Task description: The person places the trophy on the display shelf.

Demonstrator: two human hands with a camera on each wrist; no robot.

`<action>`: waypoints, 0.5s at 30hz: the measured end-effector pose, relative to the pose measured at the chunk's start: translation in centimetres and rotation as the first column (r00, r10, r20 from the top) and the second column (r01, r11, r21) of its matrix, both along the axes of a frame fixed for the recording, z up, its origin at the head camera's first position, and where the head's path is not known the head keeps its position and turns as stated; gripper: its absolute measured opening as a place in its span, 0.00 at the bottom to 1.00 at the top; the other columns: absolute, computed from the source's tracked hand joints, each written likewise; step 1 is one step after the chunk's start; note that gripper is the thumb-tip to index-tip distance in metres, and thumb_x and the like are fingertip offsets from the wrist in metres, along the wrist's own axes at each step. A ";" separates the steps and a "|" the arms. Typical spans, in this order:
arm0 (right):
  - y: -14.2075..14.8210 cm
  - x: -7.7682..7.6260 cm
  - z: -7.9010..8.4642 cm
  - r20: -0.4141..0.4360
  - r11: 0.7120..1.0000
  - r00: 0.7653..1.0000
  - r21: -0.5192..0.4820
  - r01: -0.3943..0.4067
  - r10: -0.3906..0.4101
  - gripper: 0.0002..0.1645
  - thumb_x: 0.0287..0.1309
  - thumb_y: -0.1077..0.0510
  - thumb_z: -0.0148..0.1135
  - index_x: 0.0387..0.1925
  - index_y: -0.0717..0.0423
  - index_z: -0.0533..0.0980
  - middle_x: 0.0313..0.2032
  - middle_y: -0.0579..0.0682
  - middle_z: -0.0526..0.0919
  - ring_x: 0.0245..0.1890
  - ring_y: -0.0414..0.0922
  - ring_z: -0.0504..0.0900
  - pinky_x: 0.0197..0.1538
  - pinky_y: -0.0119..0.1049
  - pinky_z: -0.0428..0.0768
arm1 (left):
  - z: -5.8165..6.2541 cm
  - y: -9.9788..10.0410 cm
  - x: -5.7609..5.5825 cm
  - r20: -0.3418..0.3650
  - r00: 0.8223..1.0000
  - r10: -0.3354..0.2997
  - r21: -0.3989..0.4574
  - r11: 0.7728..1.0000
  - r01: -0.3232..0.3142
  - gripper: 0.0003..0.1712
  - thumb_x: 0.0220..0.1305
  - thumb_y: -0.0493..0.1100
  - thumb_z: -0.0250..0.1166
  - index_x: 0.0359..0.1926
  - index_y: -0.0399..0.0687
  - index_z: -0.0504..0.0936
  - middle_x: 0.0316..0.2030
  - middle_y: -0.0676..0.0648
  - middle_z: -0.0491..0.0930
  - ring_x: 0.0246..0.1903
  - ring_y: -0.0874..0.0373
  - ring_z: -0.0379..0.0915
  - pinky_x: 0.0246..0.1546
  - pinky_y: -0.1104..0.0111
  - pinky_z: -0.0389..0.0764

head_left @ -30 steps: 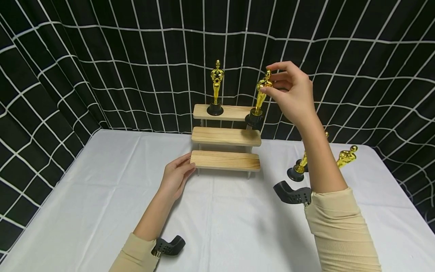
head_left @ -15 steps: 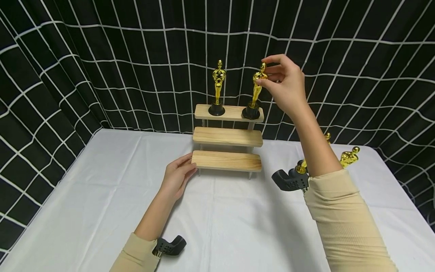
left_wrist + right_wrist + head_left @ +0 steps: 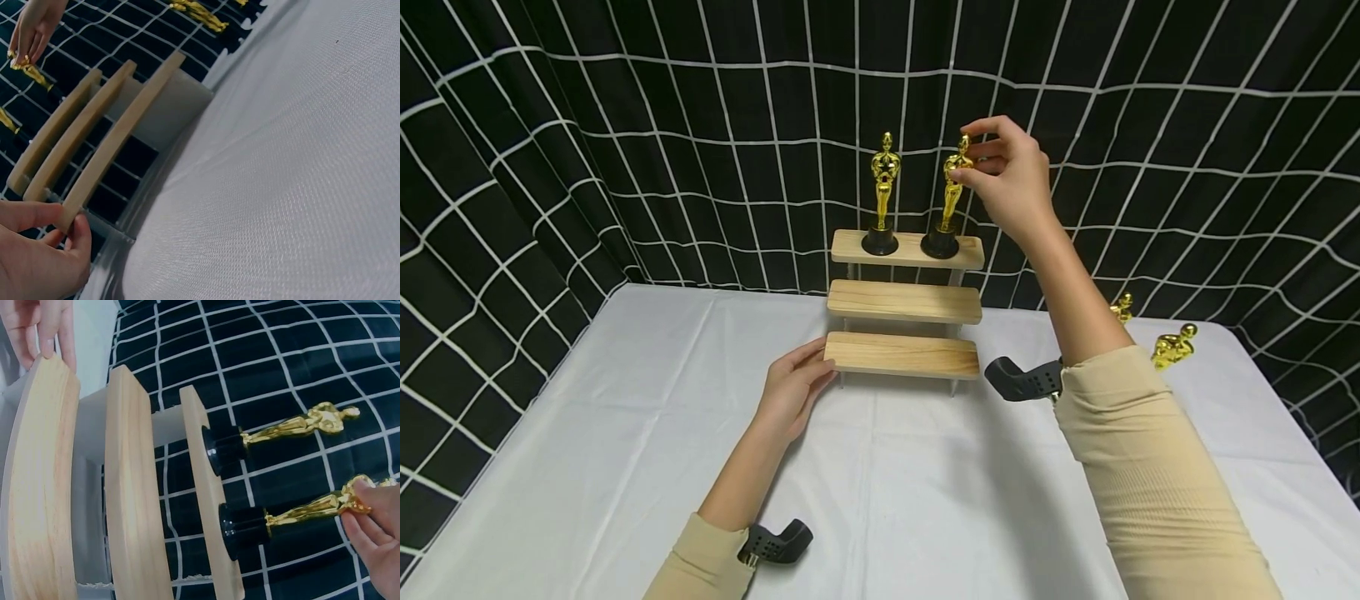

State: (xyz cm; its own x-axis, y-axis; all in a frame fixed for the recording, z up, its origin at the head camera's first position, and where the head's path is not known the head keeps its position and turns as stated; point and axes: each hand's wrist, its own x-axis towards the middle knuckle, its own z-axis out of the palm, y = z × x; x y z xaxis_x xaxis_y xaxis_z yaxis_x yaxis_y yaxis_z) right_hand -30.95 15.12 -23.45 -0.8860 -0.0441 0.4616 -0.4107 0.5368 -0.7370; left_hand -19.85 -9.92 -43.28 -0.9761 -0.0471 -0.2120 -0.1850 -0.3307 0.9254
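Note:
A three-step wooden display stand [image 3: 904, 302] with clear supports stands at the back of the table. My left hand [image 3: 792, 385] pinches the left end of its lowest step between thumb and fingers, as the left wrist view [image 3: 44, 250] also shows. With thumb and fingertips my right hand [image 3: 1011, 175] pinches the upper body of a gold trophy figurine [image 3: 952, 196]. Its black round base [image 3: 244, 530] is at the top step, toward the right end. Another gold figurine [image 3: 883, 187] stands upright on the same step, to its left.
Two more gold figurines, one [image 3: 1122, 307] partly behind my right forearm and one [image 3: 1174, 346] behind the sleeve, are at the table's right. A white cloth [image 3: 700, 433] covers the table. Behind hangs a black curtain [image 3: 737, 150] with a white grid.
My right hand has moved left with the figurine, bringing its base from the top step's right end onto the step and straightening its tilt. My left hand stays on the lowest step.

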 end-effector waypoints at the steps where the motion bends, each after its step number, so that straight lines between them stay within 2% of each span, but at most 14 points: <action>1: -0.1 -0.1 -0.1 0.004 1.000 1.000 0.001 0.001 -0.001 0.26 0.67 0.66 0.70 0.64 0.58 0.76 0.57 0.61 0.85 0.46 0.41 0.85 0.57 0.32 0.86 | 0.0 0.0 0.0 0.000 1.000 0.001 0.001 1.000 -0.001 0.30 0.72 0.24 0.58 0.74 0.28 0.69 0.69 0.31 0.72 0.67 0.43 0.72 0.58 0.73 0.86; 10: -0.6 -0.6 -0.5 0.010 1.000 1.000 -0.002 0.005 -0.005 0.27 0.68 0.65 0.69 0.66 0.57 0.76 0.58 0.61 0.85 0.51 0.48 0.86 0.58 0.34 0.86 | 0.1 0.1 0.0 0.003 1.000 0.004 0.009 1.000 -0.004 0.30 0.72 0.24 0.58 0.74 0.28 0.68 0.69 0.31 0.71 0.68 0.44 0.71 0.58 0.73 0.86; 15: -0.5 -0.6 -1.0 0.011 1.000 1.000 -0.020 -0.004 0.004 0.31 0.69 0.65 0.69 0.71 0.54 0.74 0.60 0.60 0.84 0.54 0.51 0.86 0.59 0.35 0.87 | 0.1 0.1 0.0 0.005 1.000 0.007 0.003 1.000 -0.007 0.30 0.72 0.24 0.59 0.74 0.28 0.69 0.69 0.31 0.71 0.67 0.44 0.72 0.58 0.73 0.86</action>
State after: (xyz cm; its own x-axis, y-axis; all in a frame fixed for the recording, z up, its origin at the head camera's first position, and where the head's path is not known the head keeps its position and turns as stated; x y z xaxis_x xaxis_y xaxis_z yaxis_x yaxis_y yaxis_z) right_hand -31.51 14.58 -24.44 -0.8909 -0.0387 0.4526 -0.4047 0.5202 -0.7521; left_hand -19.83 -9.82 -43.22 -0.9748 -0.0535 -0.2168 -0.1870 -0.3347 0.9236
